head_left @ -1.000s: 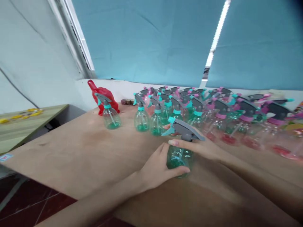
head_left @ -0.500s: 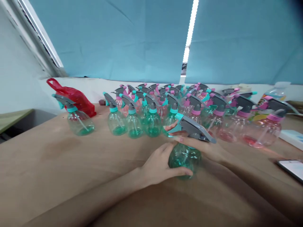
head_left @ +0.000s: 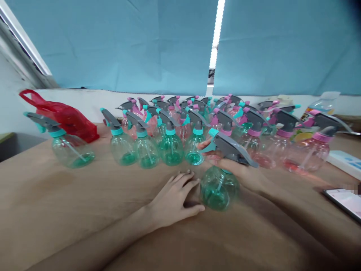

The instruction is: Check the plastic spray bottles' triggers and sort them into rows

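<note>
A green see-through spray bottle (head_left: 219, 190) with a grey and turquoise trigger head is in front of me, slightly tilted. My right hand (head_left: 234, 167) is wrapped round its neck below the head, the fingers partly hidden behind it. Just left of the bottle, my left hand (head_left: 175, 199) is spread with the palm down over the table, apart from the bottle. Behind my hands stands a row of green spray bottles, among them one (head_left: 172, 148) with a turquoise collar. Pink spray bottles (head_left: 307, 154) continue the row on the right.
One more green spray bottle (head_left: 72, 150) stands apart at the left, before a red plastic bag (head_left: 67, 118). To the right lie a phone (head_left: 344, 201) and a white box (head_left: 345, 163). A clear bottle (head_left: 324, 103) stands behind the pink ones. Blue curtain (head_left: 113, 45) hangs behind the table.
My left hand has let go of the green spray bottle's body and moved left, fingers spread. My right hand still holds its neck. The view has turned slightly right.
</note>
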